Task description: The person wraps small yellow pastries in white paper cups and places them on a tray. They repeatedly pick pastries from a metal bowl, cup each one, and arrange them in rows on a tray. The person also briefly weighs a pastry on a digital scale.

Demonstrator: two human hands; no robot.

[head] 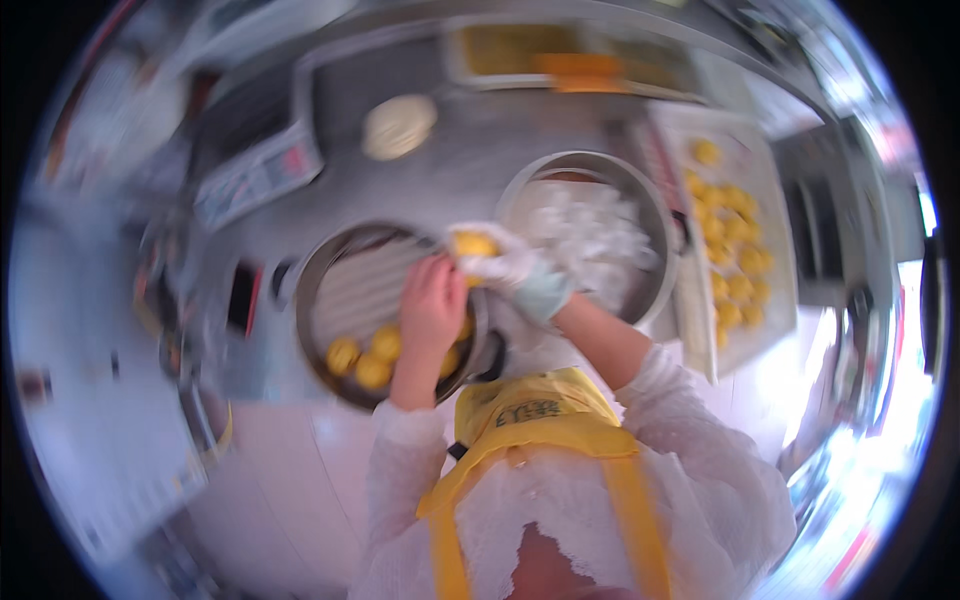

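Observation:
My right hand [506, 262], in a pale glove, is closed around a yellow ball [474, 244], perhaps dough, above the gap between two round metal pans. Close against it is my bare left hand [435, 296], over the right part of the left pan [304, 307]; its fingertips are near the ball, and whether they hold anything is hidden by blur. Several yellow balls [386, 343] lie at the near side of that pan, on a pale ridged base. The right pan [664, 289] holds many small white, translucent pieces [592, 232], too blurred to name surely.
More yellow balls [739, 232] lie on a white tray [776, 300] at the right. A pale dough round [400, 126] sits on the grey table [465, 150]. A scale [259, 180] and a phone [244, 298] are at the left; a two-part container [454, 60] stands at the back.

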